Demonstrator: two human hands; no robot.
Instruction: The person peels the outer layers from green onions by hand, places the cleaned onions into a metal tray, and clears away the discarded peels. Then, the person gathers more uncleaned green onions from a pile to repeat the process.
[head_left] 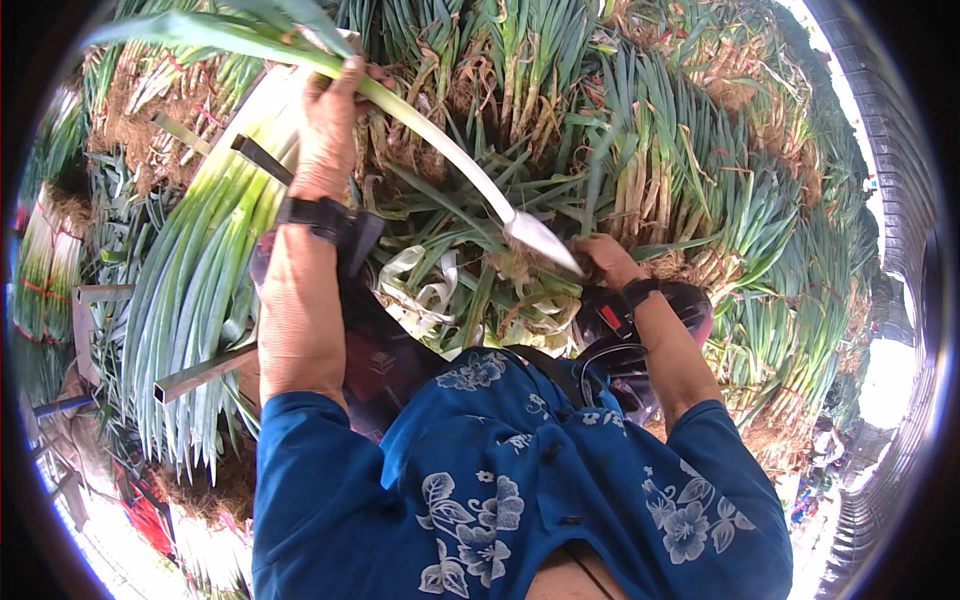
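My left hand [333,115] is closed round the upper part of a long green onion [440,145], where its white stalk turns green. The stalk slants down to the right, and its root end is near my right hand [607,262]. A pale, flat, tapering piece [542,243] runs from that root end to my right fingers. I cannot tell whether it is a blade or peeled skin. The right fingers are curled, and what they grip is mostly hidden. Beside my left forearm lies a stack of clean green onions [185,290], white ends away from me.
Square metal bars [205,373] stick out around the stack. Peelings and loose leaves [440,285] lie between my knees. Unpeeled bundles with brown roots [640,170] crowd the far side and right. Tied bundles [50,265] are at far left. A dark ribbed edge curves along the right.
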